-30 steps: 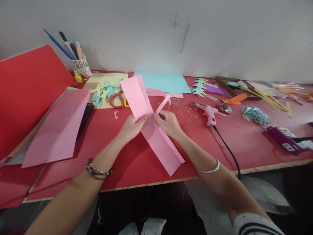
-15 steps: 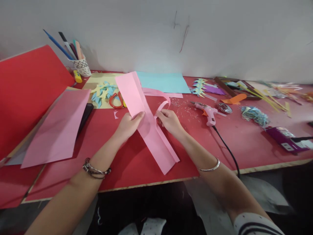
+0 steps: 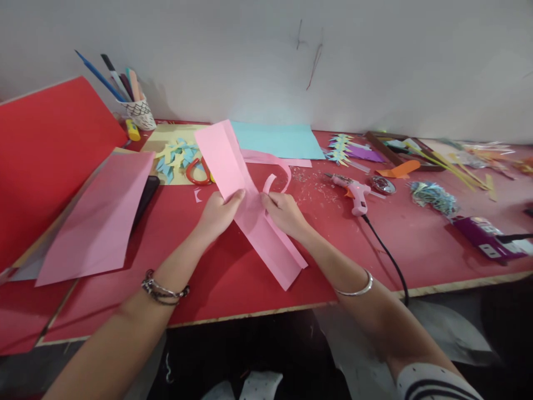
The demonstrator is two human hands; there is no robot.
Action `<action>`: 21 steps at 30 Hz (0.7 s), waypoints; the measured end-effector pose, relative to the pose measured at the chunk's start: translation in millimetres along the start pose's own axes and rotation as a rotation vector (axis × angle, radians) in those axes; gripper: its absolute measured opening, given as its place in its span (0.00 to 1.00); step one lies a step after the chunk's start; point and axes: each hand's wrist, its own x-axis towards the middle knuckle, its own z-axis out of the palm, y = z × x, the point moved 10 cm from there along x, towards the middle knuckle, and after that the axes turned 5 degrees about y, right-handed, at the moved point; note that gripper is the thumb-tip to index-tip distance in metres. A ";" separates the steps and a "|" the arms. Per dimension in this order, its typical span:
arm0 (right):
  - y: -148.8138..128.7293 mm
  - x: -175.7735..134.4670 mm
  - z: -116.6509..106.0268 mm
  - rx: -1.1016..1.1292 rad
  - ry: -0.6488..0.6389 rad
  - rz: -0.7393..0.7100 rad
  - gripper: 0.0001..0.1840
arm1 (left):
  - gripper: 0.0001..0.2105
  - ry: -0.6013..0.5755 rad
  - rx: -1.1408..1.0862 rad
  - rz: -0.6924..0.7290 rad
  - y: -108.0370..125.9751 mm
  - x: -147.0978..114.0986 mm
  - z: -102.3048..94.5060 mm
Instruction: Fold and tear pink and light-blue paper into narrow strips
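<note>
Gripping creased pink paper [image 3: 251, 206] with their fingers [image 3: 275, 202], left hand [image 3: 219, 214] and right hand [image 3: 288, 214] flank its middle

I get my single view from a camera worn on the head, looking forward and down. It sits above the near side of the desk [image 3: 200, 283], forearms [image 3: 125, 322] rising from the lower corners, the pink paper [image 3: 251, 208] close at mid-frame, the wall [image 3: 208, 61] beyond.
</note>
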 end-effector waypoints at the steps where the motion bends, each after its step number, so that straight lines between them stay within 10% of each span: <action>1: 2.0 0.7 0.2 0.032 -0.001 0.023 0.21 | 0.09 0.004 -0.008 -0.002 -0.8 0.5 -0.4; 10: 20.4 1.3 -5.5 0.184 0.032 0.225 0.22 | 0.13 0.055 -0.021 0.053 -1.2 7.1 -6.5; 21: 6.5 -0.1 2.6 -0.005 -0.027 0.075 0.22 | 0.15 0.061 -0.012 0.072 -1.0 5.3 -4.4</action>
